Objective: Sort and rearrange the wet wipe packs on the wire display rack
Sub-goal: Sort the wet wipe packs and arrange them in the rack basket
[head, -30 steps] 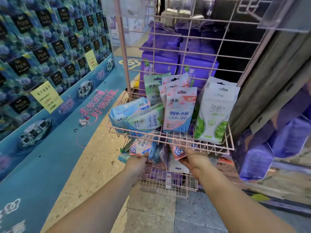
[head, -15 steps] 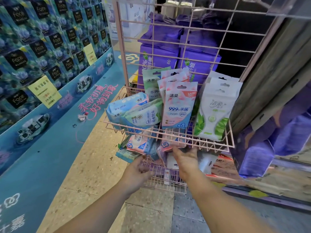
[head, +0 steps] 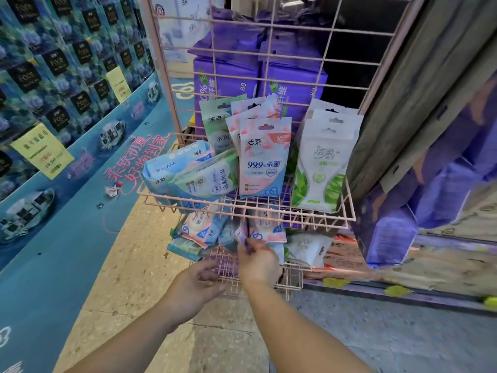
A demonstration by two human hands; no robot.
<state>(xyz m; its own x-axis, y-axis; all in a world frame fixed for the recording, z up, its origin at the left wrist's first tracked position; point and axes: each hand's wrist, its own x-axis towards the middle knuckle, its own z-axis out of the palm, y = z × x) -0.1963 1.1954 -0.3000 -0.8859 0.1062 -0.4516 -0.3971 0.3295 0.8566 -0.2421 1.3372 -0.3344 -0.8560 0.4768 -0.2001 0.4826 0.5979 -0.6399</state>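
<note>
A pink wire display rack [head: 271, 220] has an upper basket and a lower basket [head: 291, 278]. Upright in the upper basket stand a pink pack [head: 265, 160], white-green packs [head: 321, 168] and a green pack [head: 216, 125]; a blue pack [head: 172, 168] and a pale green pack [head: 208, 177] lie at its left. The lower basket holds jumbled pink-blue packs [head: 201, 228] and a white pack [head: 306, 247]. My right hand [head: 258, 261] reaches into the lower basket, fingers pinching a small pack [head: 265, 231]. My left hand [head: 197, 282] hovers open at the basket's front, holding nothing.
Purple tissue bundles [head: 228, 79] are stacked behind the rack grid. A blue display wall of boxed goods with yellow price tags [head: 40, 150] runs along the left. More purple packs [head: 419, 208] sit at the right beside a wooden panel. The floor below is speckled stone.
My left hand has let go of the packs at the lower basket's left and drawn back, open. My right hand has shifted left and up to the pink pack in the middle.
</note>
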